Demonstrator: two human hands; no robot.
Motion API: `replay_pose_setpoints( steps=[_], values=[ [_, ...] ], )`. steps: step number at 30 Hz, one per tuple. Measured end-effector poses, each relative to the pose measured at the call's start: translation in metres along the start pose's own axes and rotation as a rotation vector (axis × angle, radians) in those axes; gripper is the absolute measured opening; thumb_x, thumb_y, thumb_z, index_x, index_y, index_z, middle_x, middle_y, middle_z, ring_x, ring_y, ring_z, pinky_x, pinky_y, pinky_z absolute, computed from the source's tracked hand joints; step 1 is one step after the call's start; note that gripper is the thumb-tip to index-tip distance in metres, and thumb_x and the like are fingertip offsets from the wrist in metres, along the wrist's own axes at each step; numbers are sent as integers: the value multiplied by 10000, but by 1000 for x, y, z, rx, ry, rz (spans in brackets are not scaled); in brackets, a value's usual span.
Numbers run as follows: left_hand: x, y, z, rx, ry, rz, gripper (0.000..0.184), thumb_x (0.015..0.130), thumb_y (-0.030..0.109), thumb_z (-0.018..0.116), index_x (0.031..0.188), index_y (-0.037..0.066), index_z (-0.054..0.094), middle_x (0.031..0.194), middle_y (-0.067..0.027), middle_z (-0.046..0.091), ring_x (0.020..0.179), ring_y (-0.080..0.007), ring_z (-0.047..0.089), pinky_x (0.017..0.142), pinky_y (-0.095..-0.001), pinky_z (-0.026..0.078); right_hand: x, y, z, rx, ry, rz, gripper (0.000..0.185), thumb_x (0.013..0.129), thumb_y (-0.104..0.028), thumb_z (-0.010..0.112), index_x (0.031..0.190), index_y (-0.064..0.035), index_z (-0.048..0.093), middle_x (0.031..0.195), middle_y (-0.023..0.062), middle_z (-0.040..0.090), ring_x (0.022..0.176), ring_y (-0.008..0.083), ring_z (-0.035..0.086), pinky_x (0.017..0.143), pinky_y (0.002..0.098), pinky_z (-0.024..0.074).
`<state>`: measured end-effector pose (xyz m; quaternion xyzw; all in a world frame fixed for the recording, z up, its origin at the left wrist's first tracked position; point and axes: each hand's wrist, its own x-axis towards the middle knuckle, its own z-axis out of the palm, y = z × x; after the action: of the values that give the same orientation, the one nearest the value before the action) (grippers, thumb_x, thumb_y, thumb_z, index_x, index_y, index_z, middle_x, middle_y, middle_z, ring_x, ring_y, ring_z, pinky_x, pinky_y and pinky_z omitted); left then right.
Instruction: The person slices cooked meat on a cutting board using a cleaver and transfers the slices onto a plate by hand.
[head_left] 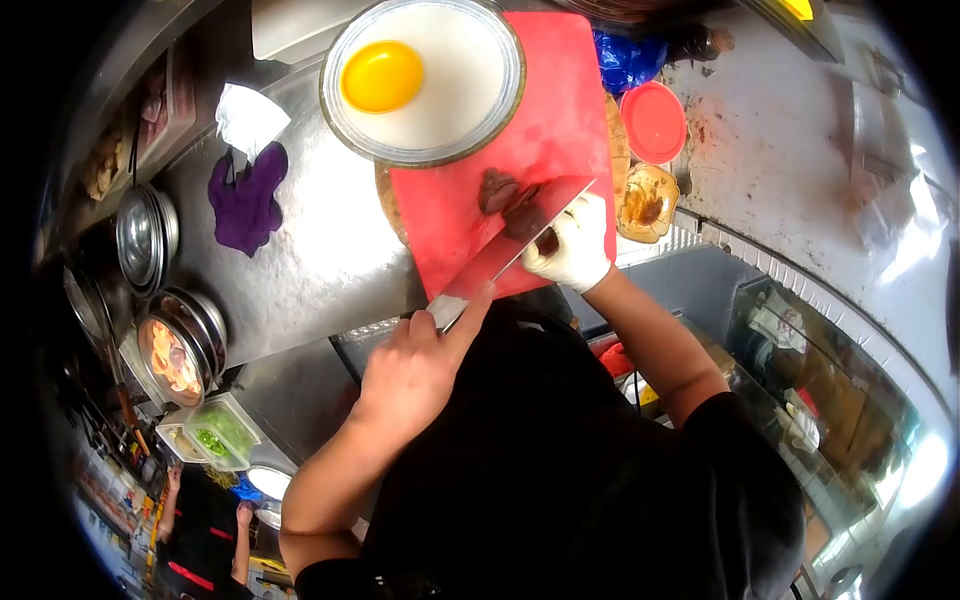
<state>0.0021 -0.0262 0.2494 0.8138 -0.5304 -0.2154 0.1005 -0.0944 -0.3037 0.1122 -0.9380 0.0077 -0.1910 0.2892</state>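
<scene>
Our L hand is clamped on the knife while our gloved R hand grips dark food on the red board, prob. b/c it'd slide otherwise.

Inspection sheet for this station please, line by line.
Surface: steel counter, shiny with glare; red cutting board on it, with reddish smears.
Job's things: knife angled across the board; dark food pieces beside and behind the blade.
Clutter: large white plate with a yellow oval, overlapping the board; purple cloth-like item; white sheet; red round lid or dish; stained amber bowl.
Hands: left hand bare, gripping the knife; right hand white-gloved, fingers curled by the food, grip partly hidden.
Cables: none certain.
Surroundings: stacked metal bowls; another person, lower left.
</scene>
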Motion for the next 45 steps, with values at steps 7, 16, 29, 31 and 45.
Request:
replay_pose_setpoints(
  steps=[7,16,29,31,45],
  values=[
    [-7,-3,-3,-5,-7,2,914,819,0,655,1687,214,463,769,-96,507,606,-242,614,534,-379,583,4,-3,-2,-16,31,-9,298,619,-106,820,901,-130,726,891,60,704,758,298,692,703,404,547],
    [-10,2,-14,-2,-48,5,865,849,-20,631,1672,201,487,808,-112,525,660,-284,655,572,-408,603,3,-2,3,34,56,39,305,646,-102,813,938,-128,729,939,77,721,830,323,714,742,422,558],
    [-8,-3,-3,14,20,10,906,812,20,659,1676,227,485,775,-86,492,605,-224,606,510,-366,581,0,1,3,5,37,27,253,617,-123,811,852,-161,725,884,46,697,756,297,684,712,407,541],
    [-2,-4,-1,-29,26,15,915,802,15,663,1677,215,483,772,-90,496,608,-231,609,514,-367,577,0,1,2,7,16,23,263,620,-123,809,867,-155,724,892,43,703,765,293,688,723,408,540],
    [17,-6,-9,-132,-60,8,885,837,-56,635,1679,147,456,798,-152,562,653,-333,656,605,-442,592,-13,9,9,-19,14,33,294,625,-150,820,901,-139,718,940,54,700,826,299,684,809,421,535]
  ],
)
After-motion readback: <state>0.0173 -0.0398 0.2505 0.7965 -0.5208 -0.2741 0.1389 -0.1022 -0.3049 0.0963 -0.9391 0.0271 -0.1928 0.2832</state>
